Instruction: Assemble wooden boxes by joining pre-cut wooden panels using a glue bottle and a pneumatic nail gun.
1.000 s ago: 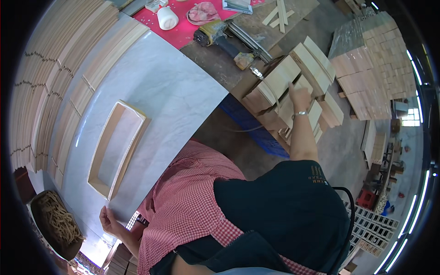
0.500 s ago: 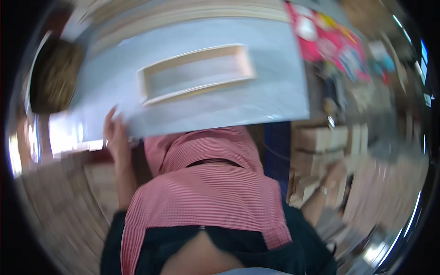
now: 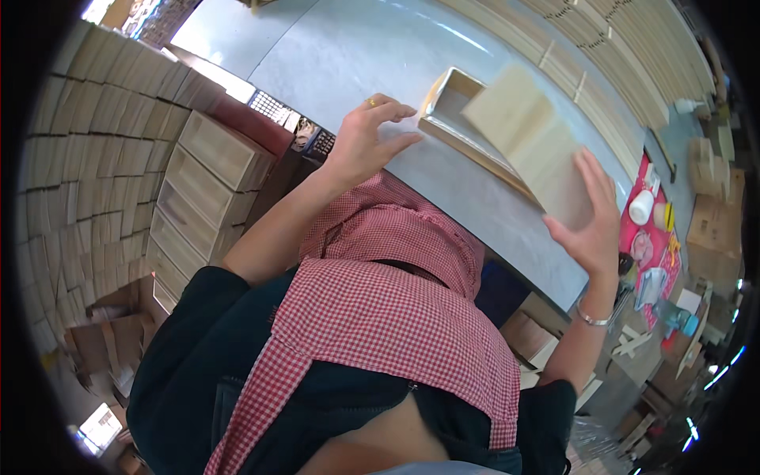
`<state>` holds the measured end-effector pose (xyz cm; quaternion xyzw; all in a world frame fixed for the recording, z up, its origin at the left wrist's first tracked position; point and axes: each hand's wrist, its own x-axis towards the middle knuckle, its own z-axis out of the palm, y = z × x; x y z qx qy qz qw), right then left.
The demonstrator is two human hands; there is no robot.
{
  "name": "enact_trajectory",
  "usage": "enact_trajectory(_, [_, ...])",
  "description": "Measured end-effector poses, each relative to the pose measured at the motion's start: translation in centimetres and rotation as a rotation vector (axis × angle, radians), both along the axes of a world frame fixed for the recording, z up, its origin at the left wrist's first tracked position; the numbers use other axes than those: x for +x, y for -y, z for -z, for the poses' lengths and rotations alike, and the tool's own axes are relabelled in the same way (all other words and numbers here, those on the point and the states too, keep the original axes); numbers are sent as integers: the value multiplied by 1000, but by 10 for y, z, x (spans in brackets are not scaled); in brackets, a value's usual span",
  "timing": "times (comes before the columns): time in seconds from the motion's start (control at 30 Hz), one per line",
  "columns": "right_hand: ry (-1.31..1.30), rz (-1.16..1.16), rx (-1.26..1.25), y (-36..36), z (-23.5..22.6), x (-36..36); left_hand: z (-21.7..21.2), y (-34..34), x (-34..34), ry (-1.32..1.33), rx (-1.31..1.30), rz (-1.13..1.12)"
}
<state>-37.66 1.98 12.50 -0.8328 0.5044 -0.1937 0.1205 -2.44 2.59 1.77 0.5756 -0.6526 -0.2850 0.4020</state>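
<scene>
Above glossy grey tabletop (image 3: 332, 63), holding flat rectangular pale-wood panel (image 3: 529, 131) partly over rectangular pale-wood frame (image 3: 463, 146) resting there.
Gripping panel with right hand (image 3: 582, 202); holding left hand (image 3: 380, 133) open by frame's left end.

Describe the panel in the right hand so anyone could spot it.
On the pale grey table sits an open wooden frame. Partly hiding it, held in the right hand, is the panel: a flat, solid wooden board, unlike the hollow frame.

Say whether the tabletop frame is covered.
The frame is open at its left end, where its inside shows; the board in the right hand hides much of the rest.
</scene>
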Motion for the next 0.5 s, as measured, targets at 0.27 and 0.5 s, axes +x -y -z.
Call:
enact_trajectory(0.27, [-102,-253,30,66,14,29,-4,9,-7,20,-68,-59])
enact_trajectory(0.5, [-130,-246,133,71,19,25,-10,13,-16,51,-35,-90])
